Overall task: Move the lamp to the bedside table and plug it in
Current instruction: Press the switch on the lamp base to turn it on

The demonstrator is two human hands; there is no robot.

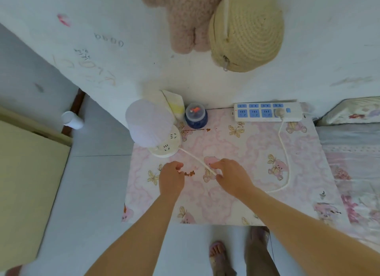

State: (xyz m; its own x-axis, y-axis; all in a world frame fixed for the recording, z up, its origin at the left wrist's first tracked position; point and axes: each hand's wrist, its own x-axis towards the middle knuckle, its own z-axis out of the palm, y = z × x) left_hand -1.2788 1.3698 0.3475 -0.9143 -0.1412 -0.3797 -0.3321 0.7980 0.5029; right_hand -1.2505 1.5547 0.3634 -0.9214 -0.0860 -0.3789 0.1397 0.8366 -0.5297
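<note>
A white lamp (153, 127) with a round shade and a socketed round base stands at the far left corner of the bedside table (236, 203), which has a pink bear-print cover. Its white cord (284, 152) runs from the base across the table, through my right hand (230, 176), then loops right and up to a plug seated in the white and blue power strip (267, 112) at the back right. My right hand is shut on the cord. My left hand (171, 177) hovers just left of it, fingers curled, holding nothing that I can see.
A blue jar (196, 116) and a white packet (174, 104) sit behind the lamp. A straw bag (246, 31) and a pink plush toy (185, 18) hang on the wall above. The bed (353, 152) lies to the right, a yellowish cabinet (26, 183) to the left.
</note>
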